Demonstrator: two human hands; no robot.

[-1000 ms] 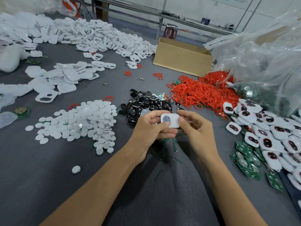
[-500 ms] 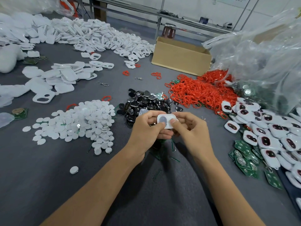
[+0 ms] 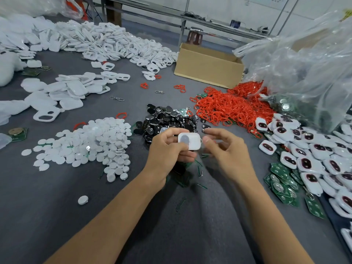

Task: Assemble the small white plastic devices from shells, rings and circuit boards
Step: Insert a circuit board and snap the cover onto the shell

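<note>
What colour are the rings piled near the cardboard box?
The rings are red; the head view shows them best.

Both forearms reach forward: my left hand (image 3: 167,147) pinches a white shell (image 3: 189,141), my right hand (image 3: 228,151) hovers beside it, fingers loosely curled.

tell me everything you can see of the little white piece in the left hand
The white device is a small rounded-rectangle shell of smooth, glossy-looking white plastic, with a greyish oval patch on the face turned toward the camera. It is held roughly level above the grey table, gripped at its left side by the left hand. The right hand is just beside its right edge; blur hides whether they touch.
</note>
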